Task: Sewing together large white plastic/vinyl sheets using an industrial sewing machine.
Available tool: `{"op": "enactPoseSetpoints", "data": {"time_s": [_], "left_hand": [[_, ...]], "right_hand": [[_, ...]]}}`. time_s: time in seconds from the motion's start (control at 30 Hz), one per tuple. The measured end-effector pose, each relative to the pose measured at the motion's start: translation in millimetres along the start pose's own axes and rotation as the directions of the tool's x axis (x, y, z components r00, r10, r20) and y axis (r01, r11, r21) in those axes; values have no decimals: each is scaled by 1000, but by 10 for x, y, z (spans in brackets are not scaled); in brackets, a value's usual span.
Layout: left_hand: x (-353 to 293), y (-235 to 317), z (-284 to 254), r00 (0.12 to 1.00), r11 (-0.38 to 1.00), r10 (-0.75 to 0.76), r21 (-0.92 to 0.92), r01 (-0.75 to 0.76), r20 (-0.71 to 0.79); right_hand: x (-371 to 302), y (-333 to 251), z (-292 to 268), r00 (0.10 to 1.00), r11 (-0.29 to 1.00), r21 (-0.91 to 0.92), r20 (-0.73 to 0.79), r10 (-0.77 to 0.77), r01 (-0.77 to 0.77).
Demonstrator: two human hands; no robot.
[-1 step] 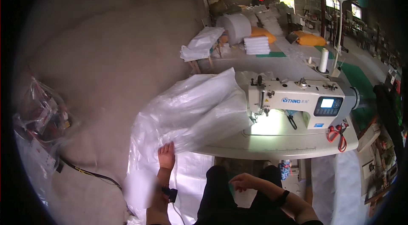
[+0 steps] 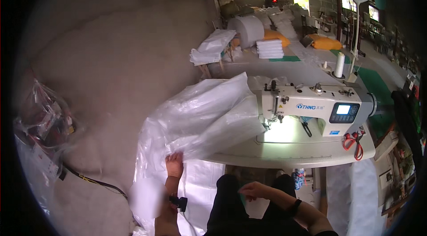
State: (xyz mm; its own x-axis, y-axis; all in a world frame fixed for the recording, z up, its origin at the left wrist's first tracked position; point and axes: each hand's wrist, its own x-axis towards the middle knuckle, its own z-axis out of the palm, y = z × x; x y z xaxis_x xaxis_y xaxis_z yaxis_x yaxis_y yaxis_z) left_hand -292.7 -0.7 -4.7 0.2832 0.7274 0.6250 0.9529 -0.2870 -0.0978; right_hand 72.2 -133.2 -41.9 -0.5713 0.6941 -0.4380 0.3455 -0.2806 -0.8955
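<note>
A large, shiny white woven-plastic sheet (image 2: 204, 115) drapes over the left end of the sewing table (image 2: 284, 158) and hangs down beside it. Its right tip reaches the needle area of a white sewing machine (image 2: 311, 102), whose lamp is lit. My left hand (image 2: 174, 164) grips the sheet's lower edge, with the fingertips partly hidden against the film. Over my lap, apart from the table, hovers my right hand (image 2: 255, 190), its fingers loosely curled and nothing visible in them. Red-handled scissors (image 2: 353, 144) and a small black tool (image 2: 306, 129) lie by the machine.
A white thread cone (image 2: 339, 64) stands behind the machine. Farther back are a large white roll (image 2: 246, 30), a stack of folded white bags (image 2: 269, 50) and orange sacks (image 2: 324, 41). To the left hangs a clear plastic bag (image 2: 44, 120), with a black cable (image 2: 98, 183) below.
</note>
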Motion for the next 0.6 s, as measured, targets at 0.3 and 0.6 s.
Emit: {"op": "enactPoseSetpoints", "data": {"time_s": [0.3,0.6], "left_hand": [[-227,1423,-788,699,680,673,-572,-458,241],[776,443,-887,987,908,-66,-400,120,147]], "right_hand": [[574,-383,558,671,239,-776,295,-681,584],[-460,387,136,830,493,-751,131,-542,440]]}}
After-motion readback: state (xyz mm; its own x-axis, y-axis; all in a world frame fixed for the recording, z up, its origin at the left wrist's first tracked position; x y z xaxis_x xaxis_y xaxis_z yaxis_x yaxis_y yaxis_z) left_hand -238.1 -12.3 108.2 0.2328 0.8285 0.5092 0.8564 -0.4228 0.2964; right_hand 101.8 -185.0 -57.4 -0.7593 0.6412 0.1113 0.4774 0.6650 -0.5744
